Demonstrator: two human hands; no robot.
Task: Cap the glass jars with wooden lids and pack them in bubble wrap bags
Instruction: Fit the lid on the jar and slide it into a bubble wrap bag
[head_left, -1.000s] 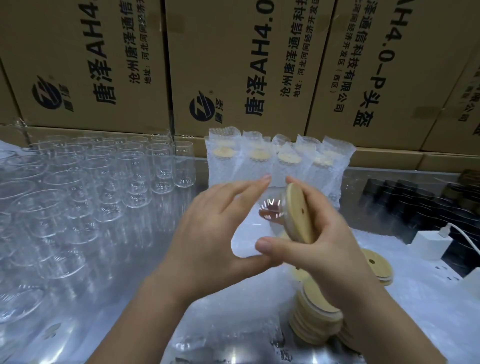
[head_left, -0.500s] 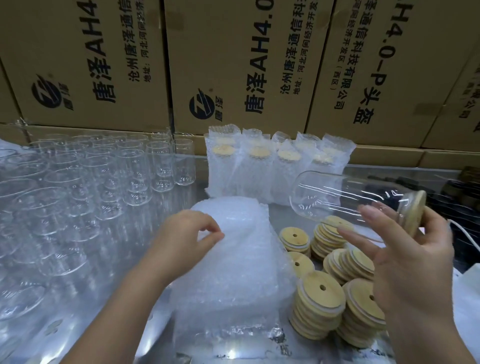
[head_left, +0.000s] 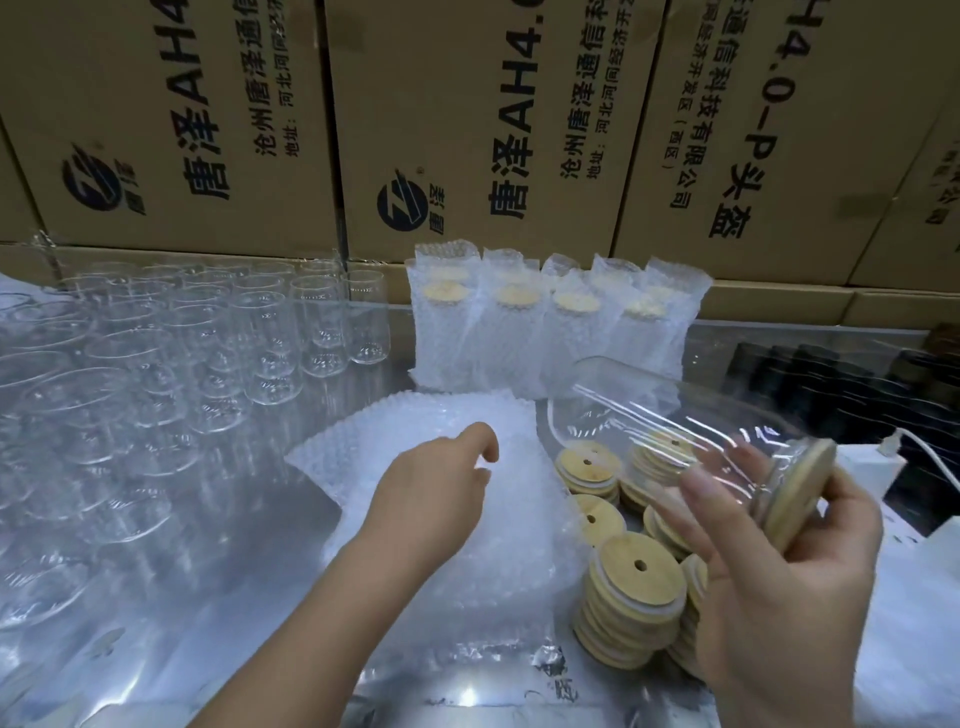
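**Q:** Where was the jar?

**A:** The jar (head_left: 649, 415) was held in the air at the right, tipped almost onto its side. Its base pointed left and away, above the lid stacks (head_left: 631, 577). A lid (head_left: 802, 499) closed its mouth.

**Q:** How did the hands stand?

**A:** They were apart. The right hand (head_left: 779, 587) gripped the jar at its capped end, with the fingers curled under the glass and the thumb against the lid. The left hand (head_left: 436, 499) lay over the bags (head_left: 415, 431), a flat pile in the middle of the table (head_left: 260, 597). Its fingers were bent down toward the top bag, but whether they pinched it could not be told.

**Q:** What surrounded them?

**A:** Behind the bags, packed jars (head_left: 550, 322) stood upright in a row against the cartons (head_left: 467, 104), with their lids showing through the wrap. Empty jars (head_left: 208, 353) stood mouth up in rows at the left. The lid stacks lay just right of the bags, each lid with a small hole. Dark jars (head_left: 831, 374) were grouped at the far right, and a white plug (head_left: 872, 462) with its cable (head_left: 935, 467) sat in front of them.
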